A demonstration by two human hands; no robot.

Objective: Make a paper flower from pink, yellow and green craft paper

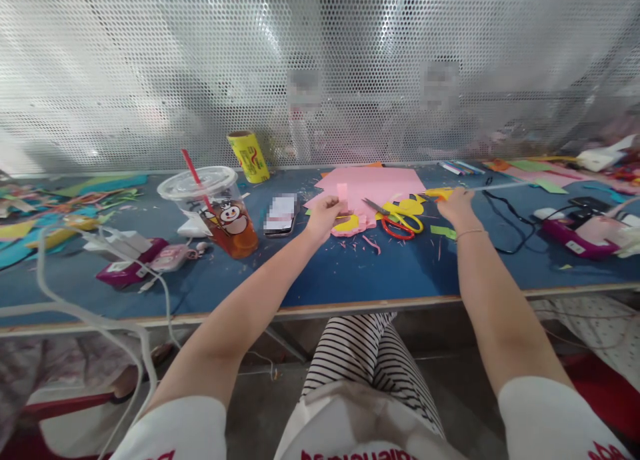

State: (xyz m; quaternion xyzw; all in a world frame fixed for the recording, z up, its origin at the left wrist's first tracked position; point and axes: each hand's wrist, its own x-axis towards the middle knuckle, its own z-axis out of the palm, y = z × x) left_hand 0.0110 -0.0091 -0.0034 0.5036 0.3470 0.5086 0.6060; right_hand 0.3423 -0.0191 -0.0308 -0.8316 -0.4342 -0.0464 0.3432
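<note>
My left hand (324, 219) pinches a small pink paper strip (343, 192) upright over the work surface. Just beneath it lies a pink and yellow paper cutout (350, 225). My right hand (456, 207) is closed around a yellow glue gun (439, 193), its nozzle pointing left and a long pale stick coming out of its back. Between the hands, scissors (403, 220) with red and yellow handles lie with their blades partly apart. Behind them are large pink paper sheets (380, 183) and yellow paper pieces (413, 203). A green paper scrap (443, 232) is near my right wrist.
On the blue table (350, 273), a lidded drink cup (230, 213) with a red straw, a phone (281, 215) and a yellow tube (249, 157) stand left. Purple power strips (575, 237) with cables sit at both sides. A perforated metal screen (350, 60) rises behind.
</note>
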